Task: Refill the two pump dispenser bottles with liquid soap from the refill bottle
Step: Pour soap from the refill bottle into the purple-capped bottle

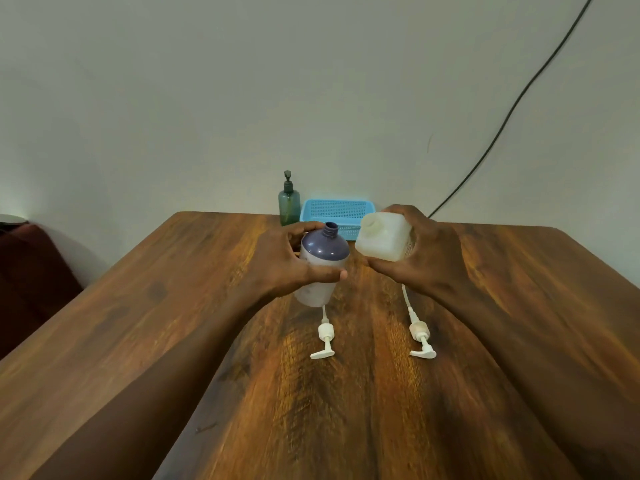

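Left hand (287, 261) gripping purple-topped bottle (323, 261), right hand (426, 251) tilting refill bottle (382, 239), wooden table (346, 410)

I log a wooden table (346, 410), dark streaked grain. Blue perforated basket (337, 213) at its far edge, against the pale wall (207, 98). Black cable (513, 109) slants down the wall, right side. Dark red upholstery (31, 271) far left.
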`<state>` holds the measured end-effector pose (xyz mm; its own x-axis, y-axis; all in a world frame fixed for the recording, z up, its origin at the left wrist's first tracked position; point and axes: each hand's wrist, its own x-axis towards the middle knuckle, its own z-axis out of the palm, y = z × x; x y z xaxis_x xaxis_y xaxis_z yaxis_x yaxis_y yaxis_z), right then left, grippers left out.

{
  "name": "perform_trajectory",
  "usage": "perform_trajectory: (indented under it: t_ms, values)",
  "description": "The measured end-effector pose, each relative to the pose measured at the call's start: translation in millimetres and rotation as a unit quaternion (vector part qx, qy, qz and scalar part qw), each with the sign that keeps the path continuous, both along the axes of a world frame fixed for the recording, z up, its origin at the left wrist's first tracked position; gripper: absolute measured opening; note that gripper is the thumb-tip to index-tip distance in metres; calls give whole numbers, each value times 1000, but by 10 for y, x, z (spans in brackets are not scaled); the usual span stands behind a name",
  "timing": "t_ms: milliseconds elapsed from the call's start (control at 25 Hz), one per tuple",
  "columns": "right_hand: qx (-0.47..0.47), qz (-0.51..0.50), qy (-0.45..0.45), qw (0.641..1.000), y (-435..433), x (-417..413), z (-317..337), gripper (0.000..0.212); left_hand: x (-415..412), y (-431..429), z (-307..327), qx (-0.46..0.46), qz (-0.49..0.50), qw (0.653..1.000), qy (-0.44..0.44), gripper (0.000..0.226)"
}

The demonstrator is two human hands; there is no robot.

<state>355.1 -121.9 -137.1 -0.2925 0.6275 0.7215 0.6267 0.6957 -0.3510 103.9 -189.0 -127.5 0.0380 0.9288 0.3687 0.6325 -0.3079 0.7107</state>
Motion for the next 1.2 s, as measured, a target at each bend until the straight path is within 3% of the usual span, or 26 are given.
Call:
perform_trajectory:
  t_ms: [280, 480, 600, 1200]
  values:
    - [57, -29, -63, 996, 6, 75, 131, 71, 222, 109, -144, 80, 3, 997, -22, 76]
    - [58, -25, -105, 993, 1, 132, 232, 77, 281, 110, -154, 87, -17, 996, -12, 84]
    - [98, -37, -128, 986, 1, 131, 262, 69, 289, 118, -172, 96, -13, 995, 8, 86]
    - [164, -83, -197, 963, 90, 170, 237, 65, 325, 125, -199, 110, -2, 994, 10, 81]
